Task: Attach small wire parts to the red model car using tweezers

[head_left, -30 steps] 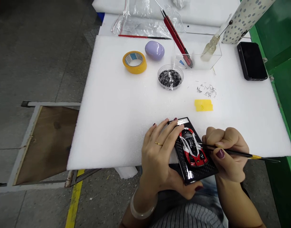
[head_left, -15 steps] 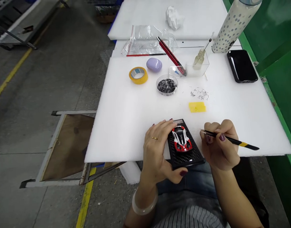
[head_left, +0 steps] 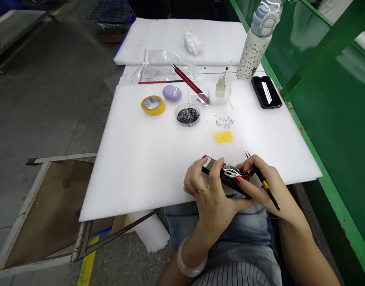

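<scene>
A red, white and black model car (head_left: 230, 171) sits on a black display base (head_left: 226, 181) near the table's front edge. My left hand (head_left: 210, 200) is closed around the base, with fingers along its far side and the thumb at the near end. Black tweezers (head_left: 271, 196) with a yellow band lie across my right hand (head_left: 264, 184), their fine tips pointing away from me. That same hand's thumb and fingers press on the car's right end. Part of the car is hidden behind the fingers.
Beyond my hands lie a yellow tape piece (head_left: 223, 137), loose dark slivers (head_left: 225, 122) and a dish of them (head_left: 188, 115). Farther off are a tape roll (head_left: 153, 105), a purple case (head_left: 172, 93), a glass bottle (head_left: 221, 85), a phone (head_left: 266, 92) and a water bottle (head_left: 255, 43).
My right hand has moved left onto the car, keeping the tweezers in its grip. The base is now tilted and turned in my left hand. The camera view has also shifted.
</scene>
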Motion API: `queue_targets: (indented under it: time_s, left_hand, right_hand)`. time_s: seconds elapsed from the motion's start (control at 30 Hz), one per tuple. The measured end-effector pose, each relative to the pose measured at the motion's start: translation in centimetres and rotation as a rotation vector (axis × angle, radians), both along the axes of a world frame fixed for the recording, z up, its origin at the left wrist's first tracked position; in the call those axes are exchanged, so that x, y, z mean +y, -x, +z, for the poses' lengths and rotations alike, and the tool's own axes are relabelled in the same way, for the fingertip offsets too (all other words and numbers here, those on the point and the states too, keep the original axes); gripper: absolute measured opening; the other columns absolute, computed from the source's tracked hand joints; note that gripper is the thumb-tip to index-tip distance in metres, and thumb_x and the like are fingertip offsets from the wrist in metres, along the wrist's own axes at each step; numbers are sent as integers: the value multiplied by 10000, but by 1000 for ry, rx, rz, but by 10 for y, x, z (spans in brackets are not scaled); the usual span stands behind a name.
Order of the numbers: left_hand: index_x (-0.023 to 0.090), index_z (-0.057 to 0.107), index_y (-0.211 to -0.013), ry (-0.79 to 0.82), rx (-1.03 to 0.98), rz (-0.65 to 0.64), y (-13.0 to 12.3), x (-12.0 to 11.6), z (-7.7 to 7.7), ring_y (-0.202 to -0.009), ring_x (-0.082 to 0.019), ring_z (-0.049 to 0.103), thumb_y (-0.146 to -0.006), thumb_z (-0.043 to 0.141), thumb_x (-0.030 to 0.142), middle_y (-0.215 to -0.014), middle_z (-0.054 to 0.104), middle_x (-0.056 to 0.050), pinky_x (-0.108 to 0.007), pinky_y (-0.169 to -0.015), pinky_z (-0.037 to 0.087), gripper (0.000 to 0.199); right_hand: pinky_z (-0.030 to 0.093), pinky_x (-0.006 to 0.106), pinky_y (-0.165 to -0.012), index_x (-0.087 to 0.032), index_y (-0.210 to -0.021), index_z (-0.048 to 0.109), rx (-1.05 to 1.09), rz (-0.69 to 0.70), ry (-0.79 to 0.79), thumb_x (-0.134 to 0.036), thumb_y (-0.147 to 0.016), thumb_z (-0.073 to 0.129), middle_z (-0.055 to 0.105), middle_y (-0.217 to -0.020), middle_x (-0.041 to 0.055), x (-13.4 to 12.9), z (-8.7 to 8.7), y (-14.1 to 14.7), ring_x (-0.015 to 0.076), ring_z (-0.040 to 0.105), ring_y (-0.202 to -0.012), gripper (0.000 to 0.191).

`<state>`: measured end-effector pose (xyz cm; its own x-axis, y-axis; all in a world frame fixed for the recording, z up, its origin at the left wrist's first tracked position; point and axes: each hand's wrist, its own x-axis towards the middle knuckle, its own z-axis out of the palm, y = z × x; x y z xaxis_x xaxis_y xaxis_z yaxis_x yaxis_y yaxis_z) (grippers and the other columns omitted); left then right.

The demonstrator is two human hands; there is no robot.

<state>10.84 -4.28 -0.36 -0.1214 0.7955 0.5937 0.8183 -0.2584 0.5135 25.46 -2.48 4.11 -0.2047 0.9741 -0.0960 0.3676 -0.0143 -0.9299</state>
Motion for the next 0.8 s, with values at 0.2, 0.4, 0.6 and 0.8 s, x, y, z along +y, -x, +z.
queue_targets:
  time_s: [0.2,0.4,0.6,0.8]
  left_hand:
    - [131,546,-1251,-59,6,57,-3,-9,-7,-1249,-402,410,-695,767,728,-1313,409,-205,-574,-1065,415,846]
    - [181,564,-1173,-191,-60,-4,13,-18,-9,-1145,-289,502,-773,638,813,-1255,427,-146,-410,-908,529,752]
    - [216,611,-1166,-235,-170,-116,43,-16,3,-1139,-313,555,-789,774,622,-1219,538,-128,-460,-883,539,578]
    - [164,621,-1207,-76,-152,-414,60,-11,28,-1183,-287,604,-830,744,509,-1305,591,-144,-418,-937,575,526]
  right_hand:
    - [485,289,-738,-241,-903,421,118,3,-13,-260,-898,685,684,-1005,27,-3,-13,1,167,593,-841,266]
    - [480,395,-907,-254,-938,407,35,41,-211,-177,-907,670,675,-1164,66,-6,-19,-12,220,624,-1022,277]
    - [424,525,-1029,-263,-911,379,36,216,-389,-94,-907,615,702,-1177,66,10,-6,-25,258,619,-1164,290]
    - [500,468,-972,-257,-909,388,148,364,-325,-129,-927,613,692,-1160,91,24,8,-29,236,631,-1124,260]
